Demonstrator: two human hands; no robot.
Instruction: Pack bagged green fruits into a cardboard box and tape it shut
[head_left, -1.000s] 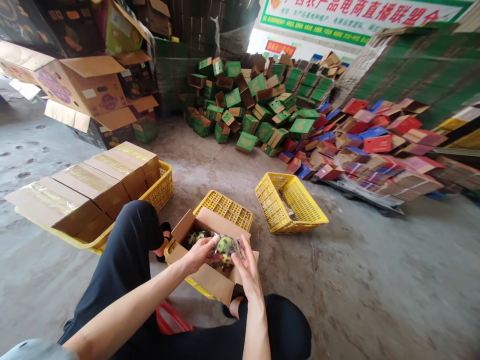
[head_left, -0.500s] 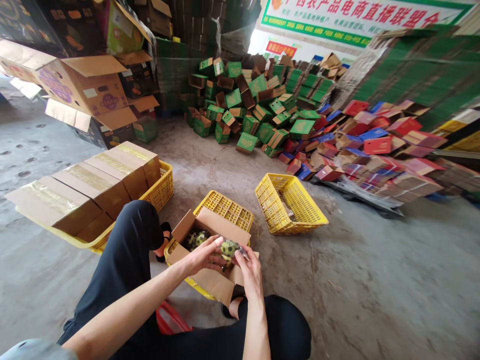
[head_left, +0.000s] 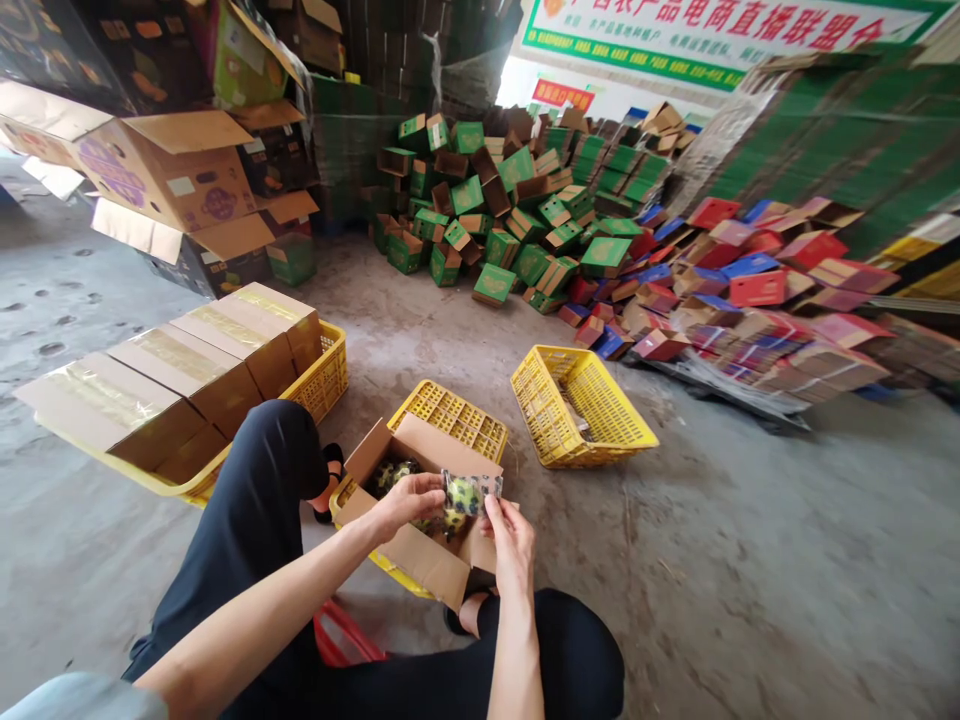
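and here we are, both bare hands over the open box, sharing one item! the small clear plastic packet with dark printed marks [head_left: 465, 493] hangs between them, a rounded green thing showing through the film. the bare left hand [head_left: 409, 505] has it by the left end, thumb and fingers closed on the edge. over on the other side, the bare right hand [head_left: 511, 540] pinches the lower right corner, thumb against fingers, the film drawn out flat between the two grips.

just below sits the open brown cardboard box [head_left: 427, 562], flaps splayed outward, and the packet is held above its right half. inside, more green, dark-patterned wrapped items [head_left: 397, 472] show at the left and under the packet. the box rests on a yellow plastic lattice crate [head_left: 456, 420], set on the grey concrete floor [head_left: 720, 560] between two legs in dark trousers [head_left: 240, 540].

look left: a long yellow plastic crate [head_left: 324, 378] carries a row of brown cardboard boxes sealed with tape [head_left: 180, 355]. off to the right, a tilted-looking yellow plastic basket [head_left: 544, 420] stands apart. and beyond, a heap of green cardboard boxes [head_left: 499, 280] meets a sprawl of red and blue cardboard boxes [head_left: 757, 288]!
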